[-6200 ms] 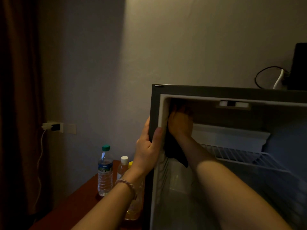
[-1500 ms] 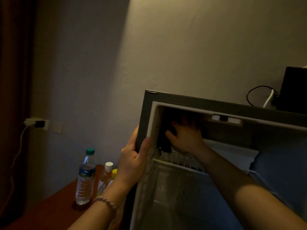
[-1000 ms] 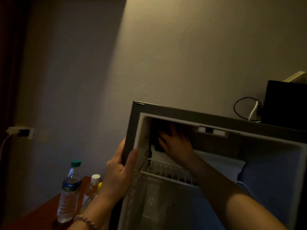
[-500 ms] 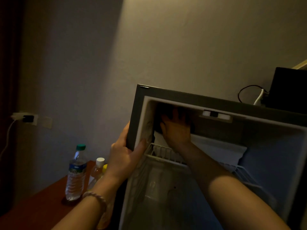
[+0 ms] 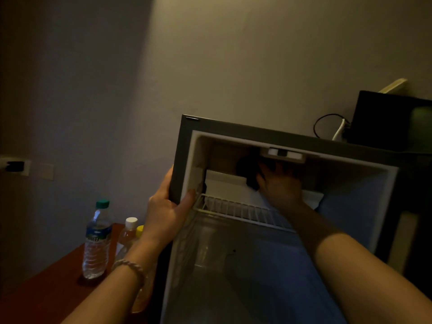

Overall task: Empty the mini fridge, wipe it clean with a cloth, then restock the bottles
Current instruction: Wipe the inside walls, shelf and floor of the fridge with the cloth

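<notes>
Inside the open mini fridge (image 5: 280, 141), up under its ceiling, a person's right hand (image 5: 279, 183) presses a dark cloth (image 5: 247, 170) against the back of the upper compartment, just above the white ledge (image 5: 224, 185) and the wire shelf (image 5: 240, 210); the fingers run into shadow, so whether they lie flat on the cloth or curl round it cannot be told; the left hand (image 5: 167, 210) grips the fridge's left front edge, thumb on the inner frame and fingers wrapped outside, bracing the cabinet. Left of the fridge, on a reddish table (image 5: 46, 298), stand the removed bottles: a water bottle (image 5: 96, 242) with a green cap, a white-capped bottle (image 5: 127, 235) and, partly behind it, a yellow-capped bottle (image 5: 139, 231); the fridge's lower cavity shows no bottles. By the look of it the wiping is mid-course; done well, the step wants firm, overlapping strokes along the ceiling and into the rear corners, the bracing grip kept so the cabinet does not shift, care around the light fitting (image 5: 282, 154) at the top front; the shelf and floor below appear yet to be covered.
</notes>
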Demonstrator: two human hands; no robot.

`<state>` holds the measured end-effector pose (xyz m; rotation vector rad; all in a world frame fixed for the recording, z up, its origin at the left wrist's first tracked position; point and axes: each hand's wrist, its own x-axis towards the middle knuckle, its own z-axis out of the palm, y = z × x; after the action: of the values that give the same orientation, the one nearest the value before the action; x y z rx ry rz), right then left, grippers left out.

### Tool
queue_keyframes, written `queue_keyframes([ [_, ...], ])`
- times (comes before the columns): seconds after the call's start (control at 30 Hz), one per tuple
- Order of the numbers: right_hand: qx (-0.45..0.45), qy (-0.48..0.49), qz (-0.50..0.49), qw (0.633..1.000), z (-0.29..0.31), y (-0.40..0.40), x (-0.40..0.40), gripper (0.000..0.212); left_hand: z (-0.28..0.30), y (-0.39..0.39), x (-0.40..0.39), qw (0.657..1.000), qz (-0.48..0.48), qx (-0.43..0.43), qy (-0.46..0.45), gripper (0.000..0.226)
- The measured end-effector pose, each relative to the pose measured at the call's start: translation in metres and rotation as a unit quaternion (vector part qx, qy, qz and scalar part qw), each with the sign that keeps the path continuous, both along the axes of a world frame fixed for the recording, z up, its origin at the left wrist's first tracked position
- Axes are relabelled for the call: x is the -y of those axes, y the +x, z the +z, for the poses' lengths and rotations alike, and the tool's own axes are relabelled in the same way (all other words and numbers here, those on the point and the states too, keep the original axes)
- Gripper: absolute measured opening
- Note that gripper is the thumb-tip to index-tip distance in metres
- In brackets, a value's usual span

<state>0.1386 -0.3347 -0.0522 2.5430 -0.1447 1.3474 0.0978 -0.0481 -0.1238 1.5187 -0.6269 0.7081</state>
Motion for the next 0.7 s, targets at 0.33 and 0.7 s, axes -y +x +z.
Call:
queue_keyframes([
  [0.33,0.018,0.103,-0.039,0.994,-0.007,-0.016,0.06,0.054,-0.002,0.002,0.001,1.0,-0.002,0.008,0.001,0.065],
  [0.7,-0.058,0.09,0.044,0.993,0.001,0.008,-0.07,0.056,-0.003,0.003,0.001,1.0,0.016,0.014,0.001,0.064],
])
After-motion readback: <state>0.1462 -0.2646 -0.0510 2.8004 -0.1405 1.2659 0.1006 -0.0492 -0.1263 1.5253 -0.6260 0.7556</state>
